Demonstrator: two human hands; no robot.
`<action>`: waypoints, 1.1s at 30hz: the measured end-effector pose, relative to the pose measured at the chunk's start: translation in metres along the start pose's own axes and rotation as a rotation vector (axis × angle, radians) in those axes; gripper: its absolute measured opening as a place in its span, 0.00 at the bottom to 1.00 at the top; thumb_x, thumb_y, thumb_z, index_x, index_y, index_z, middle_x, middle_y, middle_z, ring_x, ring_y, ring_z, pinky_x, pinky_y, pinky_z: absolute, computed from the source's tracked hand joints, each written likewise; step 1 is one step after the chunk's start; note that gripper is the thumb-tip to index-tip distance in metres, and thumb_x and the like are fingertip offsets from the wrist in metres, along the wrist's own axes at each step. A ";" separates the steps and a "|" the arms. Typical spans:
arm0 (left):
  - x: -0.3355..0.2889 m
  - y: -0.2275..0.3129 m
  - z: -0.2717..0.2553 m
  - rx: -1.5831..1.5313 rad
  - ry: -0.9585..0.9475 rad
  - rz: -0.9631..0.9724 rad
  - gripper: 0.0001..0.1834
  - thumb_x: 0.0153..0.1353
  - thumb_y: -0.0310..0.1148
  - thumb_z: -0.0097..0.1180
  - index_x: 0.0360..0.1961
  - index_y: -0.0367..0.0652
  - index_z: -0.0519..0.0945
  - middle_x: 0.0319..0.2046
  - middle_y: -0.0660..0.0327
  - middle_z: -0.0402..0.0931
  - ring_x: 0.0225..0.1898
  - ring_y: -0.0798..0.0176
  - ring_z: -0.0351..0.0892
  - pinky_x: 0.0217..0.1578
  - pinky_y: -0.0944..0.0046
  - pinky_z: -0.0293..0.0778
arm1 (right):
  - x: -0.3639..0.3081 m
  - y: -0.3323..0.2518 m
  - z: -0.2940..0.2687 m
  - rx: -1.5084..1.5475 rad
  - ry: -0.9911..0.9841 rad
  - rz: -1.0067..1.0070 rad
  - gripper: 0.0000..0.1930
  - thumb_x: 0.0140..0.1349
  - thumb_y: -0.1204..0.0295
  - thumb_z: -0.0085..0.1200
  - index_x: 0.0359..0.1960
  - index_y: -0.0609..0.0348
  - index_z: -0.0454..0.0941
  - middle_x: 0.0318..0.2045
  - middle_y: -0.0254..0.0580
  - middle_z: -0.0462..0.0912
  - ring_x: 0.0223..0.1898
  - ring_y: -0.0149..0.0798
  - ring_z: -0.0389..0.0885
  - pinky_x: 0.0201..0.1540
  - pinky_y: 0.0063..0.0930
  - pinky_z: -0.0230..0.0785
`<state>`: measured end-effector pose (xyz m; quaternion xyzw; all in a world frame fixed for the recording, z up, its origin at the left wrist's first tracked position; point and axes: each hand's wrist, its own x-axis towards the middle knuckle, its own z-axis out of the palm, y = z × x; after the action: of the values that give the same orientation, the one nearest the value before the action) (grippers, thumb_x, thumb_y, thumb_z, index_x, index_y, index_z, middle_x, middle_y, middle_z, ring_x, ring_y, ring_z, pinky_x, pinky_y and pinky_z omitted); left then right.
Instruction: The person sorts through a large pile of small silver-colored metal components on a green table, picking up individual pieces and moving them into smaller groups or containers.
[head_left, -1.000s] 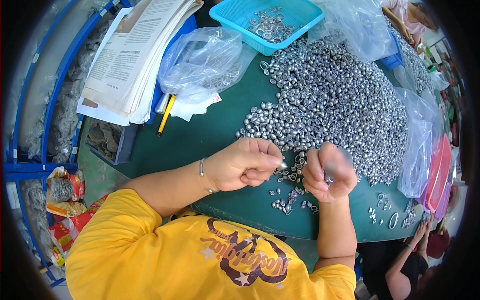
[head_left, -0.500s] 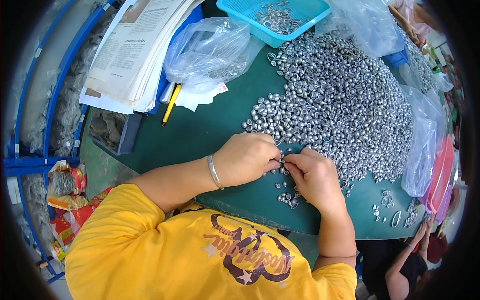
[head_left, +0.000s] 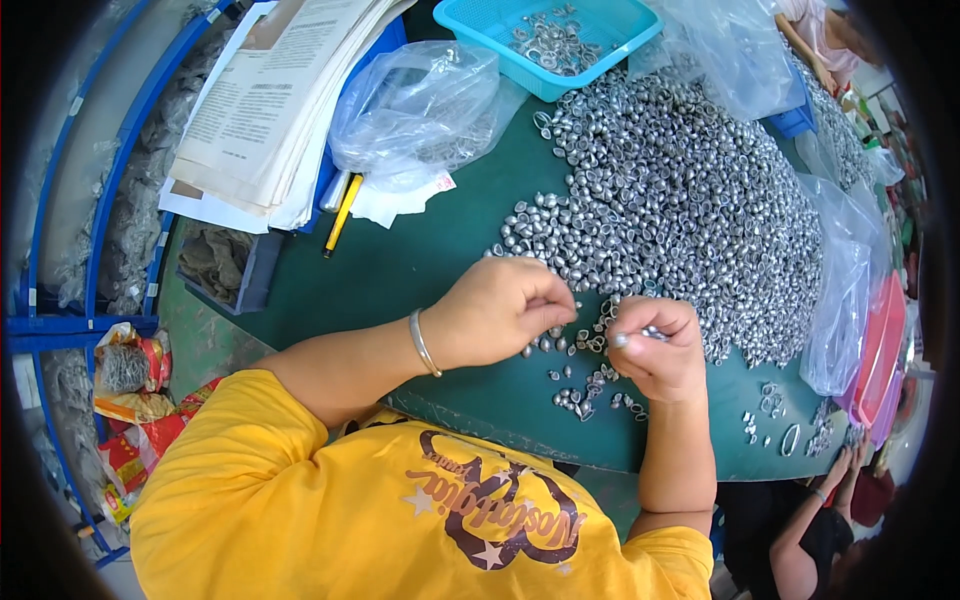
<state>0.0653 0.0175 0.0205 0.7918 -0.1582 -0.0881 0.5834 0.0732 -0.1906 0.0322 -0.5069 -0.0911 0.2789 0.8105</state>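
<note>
A large heap of small silver metal pieces [head_left: 690, 210], some domed and some like open rings, covers the far right of the green table [head_left: 330, 290]. At its near edge, my left hand [head_left: 505, 312] has thumb and forefinger closed together; whatever sits between the tips is too small to make out. Just to the right, my right hand [head_left: 665, 350] is curled with its fingers turned up, holding a few of these silver pieces at its fingertips and in the bend of its fingers. A small loose group of silver pieces [head_left: 578, 402] lies between my wrists and the table's near edge.
Far back stands a light-blue basket [head_left: 470, 25] with some pieces in it. Papers [head_left: 250, 120], a clear plastic bag [head_left: 415, 110] and a yellow cutter [head_left: 342, 215] lie at the left. More plastic bags [head_left: 845, 290] and a red tray [head_left: 880, 345] are at the right. Other people's arms [head_left: 800, 530] show there.
My hands have come apart. The right one has moved slightly right and turned its fingers up, showing silver pieces in it. The left hand remains in nearly the same place.
</note>
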 end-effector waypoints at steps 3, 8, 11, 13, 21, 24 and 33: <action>0.006 0.005 -0.016 -0.994 -0.126 -0.427 0.05 0.58 0.29 0.52 0.34 0.40 0.74 0.17 0.72 0.63 0.17 0.79 0.57 0.15 0.80 0.52 | 0.002 0.001 -0.004 0.468 -0.116 -0.043 0.05 0.54 0.79 0.48 0.31 0.69 0.70 0.19 0.38 0.66 0.13 0.24 0.60 0.11 0.15 0.48; 0.010 -0.015 -0.016 -1.444 -0.286 -0.503 0.05 0.62 0.32 0.45 0.34 0.44 0.71 0.17 0.73 0.55 0.16 0.79 0.52 0.14 0.80 0.49 | 0.004 0.000 0.001 -0.020 0.154 0.044 0.06 0.54 0.74 0.52 0.25 0.66 0.75 0.17 0.40 0.74 0.10 0.26 0.65 0.10 0.13 0.51; 0.009 -0.017 -0.017 -1.485 -0.306 -0.527 0.06 0.63 0.34 0.44 0.32 0.44 0.70 0.16 0.73 0.54 0.16 0.79 0.52 0.14 0.80 0.49 | 0.007 0.006 0.013 -1.072 0.076 -0.252 0.04 0.48 0.75 0.59 0.24 0.61 0.78 0.15 0.38 0.75 0.15 0.33 0.72 0.17 0.21 0.63; 0.009 -0.016 -0.016 -1.491 -0.310 -0.514 0.06 0.63 0.33 0.44 0.31 0.44 0.69 0.17 0.72 0.55 0.17 0.79 0.53 0.14 0.80 0.49 | 0.001 0.009 0.024 -1.323 0.073 -0.316 0.05 0.45 0.72 0.60 0.23 0.58 0.77 0.18 0.40 0.75 0.20 0.42 0.75 0.23 0.31 0.68; 0.011 -0.005 -0.026 -1.429 -0.175 -0.498 0.10 0.59 0.33 0.38 0.27 0.39 0.68 0.25 0.62 0.62 0.22 0.73 0.61 0.14 0.79 0.56 | -0.001 0.009 0.025 -1.455 0.039 -0.189 0.07 0.45 0.70 0.59 0.24 0.58 0.77 0.20 0.40 0.75 0.21 0.45 0.75 0.23 0.34 0.68; 0.011 -0.008 -0.026 -1.235 -0.210 -0.417 0.08 0.59 0.31 0.44 0.29 0.37 0.71 0.20 0.65 0.63 0.16 0.76 0.57 0.13 0.79 0.54 | -0.001 0.012 0.020 -1.459 0.017 -0.216 0.05 0.45 0.73 0.59 0.25 0.58 0.78 0.19 0.41 0.75 0.21 0.43 0.76 0.23 0.30 0.68; -0.007 -0.004 0.005 0.491 -0.098 0.246 0.06 0.45 0.31 0.60 0.26 0.44 0.80 0.21 0.61 0.70 0.24 0.58 0.72 0.25 0.63 0.69 | 0.002 -0.003 -0.015 0.111 0.036 -0.104 0.07 0.52 0.77 0.46 0.28 0.70 0.74 0.16 0.41 0.73 0.10 0.23 0.62 0.11 0.14 0.48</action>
<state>0.0579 0.0162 0.0146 0.8791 -0.2978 -0.0138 0.3718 0.0823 -0.2017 0.0275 -0.4608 -0.0871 0.2319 0.8522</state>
